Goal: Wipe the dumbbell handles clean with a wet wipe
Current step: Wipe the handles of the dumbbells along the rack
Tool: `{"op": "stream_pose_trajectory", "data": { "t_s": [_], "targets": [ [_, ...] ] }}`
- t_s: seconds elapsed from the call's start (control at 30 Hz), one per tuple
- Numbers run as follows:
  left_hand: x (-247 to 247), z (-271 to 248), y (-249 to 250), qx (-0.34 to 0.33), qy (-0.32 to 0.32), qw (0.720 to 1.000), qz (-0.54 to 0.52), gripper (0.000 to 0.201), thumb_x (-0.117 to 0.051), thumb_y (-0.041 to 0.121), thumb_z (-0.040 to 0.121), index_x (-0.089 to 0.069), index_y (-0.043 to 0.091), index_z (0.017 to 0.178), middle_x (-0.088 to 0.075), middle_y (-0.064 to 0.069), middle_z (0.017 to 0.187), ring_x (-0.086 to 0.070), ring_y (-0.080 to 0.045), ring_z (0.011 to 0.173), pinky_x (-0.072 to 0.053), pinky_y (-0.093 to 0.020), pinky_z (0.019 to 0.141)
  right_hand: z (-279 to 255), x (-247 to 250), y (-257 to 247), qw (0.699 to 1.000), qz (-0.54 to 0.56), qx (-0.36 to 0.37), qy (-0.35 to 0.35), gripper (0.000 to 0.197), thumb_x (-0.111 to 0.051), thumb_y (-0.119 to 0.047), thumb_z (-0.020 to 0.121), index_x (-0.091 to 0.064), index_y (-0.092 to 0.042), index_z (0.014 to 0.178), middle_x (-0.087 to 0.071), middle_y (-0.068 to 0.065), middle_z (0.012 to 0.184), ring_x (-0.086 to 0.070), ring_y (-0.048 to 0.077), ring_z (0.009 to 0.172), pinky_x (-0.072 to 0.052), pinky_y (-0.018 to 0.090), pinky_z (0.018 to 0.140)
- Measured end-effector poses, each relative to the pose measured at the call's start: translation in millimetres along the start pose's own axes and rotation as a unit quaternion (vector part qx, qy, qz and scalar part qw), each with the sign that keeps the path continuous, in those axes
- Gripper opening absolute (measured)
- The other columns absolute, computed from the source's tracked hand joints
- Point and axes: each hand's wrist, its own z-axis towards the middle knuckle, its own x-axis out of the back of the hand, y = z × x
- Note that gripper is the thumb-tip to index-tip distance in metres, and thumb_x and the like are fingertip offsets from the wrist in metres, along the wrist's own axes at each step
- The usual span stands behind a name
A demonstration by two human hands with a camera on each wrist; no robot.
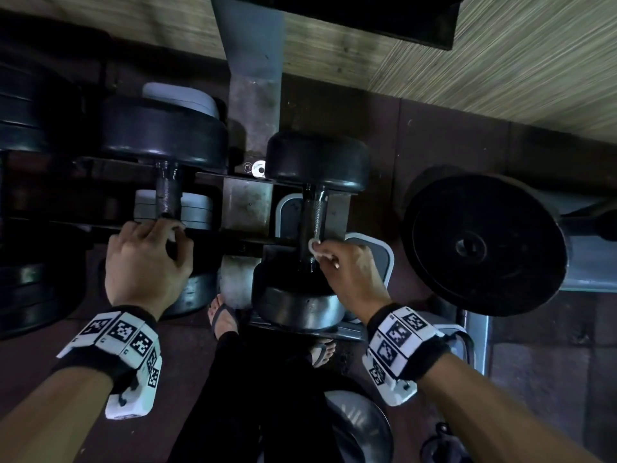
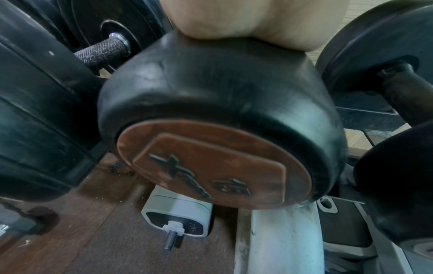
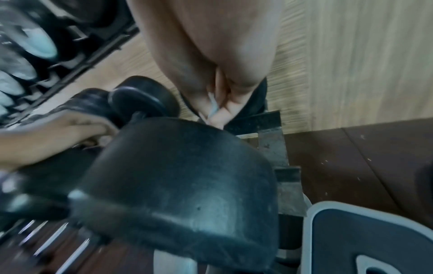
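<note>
Right hand [image 1: 347, 272] pinches wet wipe [image 1: 314, 245] against dumbbell handle [image 1: 315, 215]

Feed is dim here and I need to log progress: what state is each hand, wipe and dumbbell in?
Left hand: curled round the near end of the left dumbbell's dark handle, a bit of white under the fingers.
Right hand: pinches the white wet wipe.
White wet wipe: bunched, pressed against the right dumbbell's knurled metal handle.
Both black rubber-headed dumbbells: resting on the metal rack.

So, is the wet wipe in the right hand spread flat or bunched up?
Bunched up. The wet wipe shows only as a small white wad pinched by the right hand against the dumbbell handle.
</note>
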Motion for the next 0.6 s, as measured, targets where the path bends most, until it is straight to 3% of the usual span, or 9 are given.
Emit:
{"op": "stream_pose_trajectory", "data": {
  "t_s": [0.07, 0.13, 0.2, 0.23, 0.27, 0.33, 0.47, 0.53, 0.6],
  "targets": [
    [1.1, 0.3, 0.8, 0.001, -0.001, 1.0, 0.003, 0.025, -0.051, 0.024, 0.087, -0.07, 0.01, 0.091, -0.069, -0.013, 0.08, -0.057, -0.038, 0.079, -0.042, -0.045, 0.072, -5.1, 3.4, 0.5, 0.995, -0.044, -0.018, -0.091, 0.022, -0.066, -0.004, 0.09, -0.078, -0.015, 0.105, -0.077, 0.0, 0.106, -0.071, 0.012, 0.095, -0.052, 0.019, 0.084],
    [1.9, 0.2, 0.6, 0.002, 0.001, 1.0, 0.005, 0.025, -0.05, 0.025, 0.087, -0.071, 0.01, 0.091, -0.069, -0.013, 0.08, -0.058, -0.038, 0.079, -0.042, -0.045, 0.071, -4.8, 12.0, -5.6, 0.993, -0.027, -0.009, -0.111, 0.027, -0.064, -0.002, 0.092, -0.077, -0.015, 0.111, -0.075, -0.001, 0.112, -0.069, 0.007, 0.099, -0.048, 0.012, 0.085],
    [2.0, -0.4, 0.7, -0.003, 0.002, 1.0, 0.003, 0.027, -0.05, 0.025, 0.088, -0.071, 0.009, 0.091, -0.069, -0.013, 0.079, -0.058, -0.038, 0.078, -0.043, -0.045, 0.071, 7.8, 21.4, -14.6, 0.999, 0.001, 0.028, -0.015, 0.028, -0.063, 0.003, 0.092, -0.074, -0.01, 0.114, -0.074, 0.004, 0.112, -0.065, 0.002, 0.095, -0.047, 0.006, 0.084],
    [2.2, -0.8, 0.8, -0.005, 0.002, 1.0, 0.001, 0.027, -0.05, 0.025, 0.088, -0.071, 0.009, 0.091, -0.069, -0.013, 0.079, -0.058, -0.038, 0.078, -0.043, -0.045, 0.071, 20.0, 23.8, -17.6, 0.997, -0.002, 0.052, 0.057, 0.027, -0.062, 0.003, 0.092, -0.074, -0.008, 0.114, -0.074, 0.007, 0.111, -0.066, 0.007, 0.095, -0.049, 0.009, 0.085],
    [2.4, -1.0, 0.7, -0.006, 0.003, 1.0, -0.002, 0.027, -0.05, 0.026, 0.088, -0.072, 0.01, 0.091, -0.069, -0.013, 0.079, -0.058, -0.038, 0.078, -0.043, -0.045, 0.071, 33.5, 23.1, -18.0, 0.991, -0.009, 0.066, 0.112, 0.026, -0.061, 0.001, 0.092, -0.073, -0.008, 0.113, -0.073, 0.01, 0.109, -0.069, 0.015, 0.095, -0.054, 0.019, 0.085],
    [3.3, -0.7, 0.8, -0.004, 0.007, 1.0, -0.006, 0.028, -0.049, 0.026, 0.087, -0.072, 0.011, 0.092, -0.07, -0.012, 0.081, -0.059, -0.038, 0.079, -0.043, -0.044, 0.072, 51.0, 15.9, -18.1, 0.987, -0.033, 0.071, 0.144, 0.024, -0.061, -0.003, 0.09, -0.074, -0.009, 0.109, -0.073, 0.012, 0.107, -0.071, 0.027, 0.094, -0.058, 0.039, 0.084],
    [4.5, -0.7, 1.8, -0.008, 0.01, 1.0, -0.008, 0.027, -0.05, 0.026, 0.087, -0.071, 0.01, 0.091, -0.07, -0.012, 0.08, -0.059, -0.037, 0.078, -0.044, -0.044, 0.071, 31.4, 0.2, -9.5, 0.992, -0.06, 0.096, 0.047, 0.026, -0.065, 0.0, 0.086, -0.075, -0.009, 0.108, -0.072, 0.013, 0.102, -0.069, 0.027, 0.088, -0.059, 0.042, 0.081],
    [3.6, -1.0, 1.5, -0.007, 0.006, 1.0, -0.01, 0.026, -0.05, 0.025, 0.087, -0.071, 0.011, 0.091, -0.07, -0.012, 0.08, -0.059, -0.037, 0.078, -0.044, -0.044, 0.071, 15.6, 1.9, -8.4, 0.994, -0.056, 0.098, -0.006, 0.026, -0.066, 0.004, 0.085, -0.075, -0.008, 0.107, -0.074, 0.013, 0.102, -0.07, 0.026, 0.088, -0.059, 0.037, 0.082],
    [3.5, -0.9, 0.2, -0.002, 0.001, 1.0, -0.013, 0.026, -0.05, 0.026, 0.086, -0.071, 0.012, 0.092, -0.07, -0.011, 0.08, -0.059, -0.037, 0.079, -0.044, -0.044, 0.072, 2.6, 2.7, -10.2, 0.994, -0.052, 0.053, -0.086, 0.025, -0.065, 0.001, 0.087, -0.076, -0.01, 0.107, -0.075, 0.009, 0.107, -0.071, 0.019, 0.094, -0.054, 0.026, 0.084]
  ]
}}
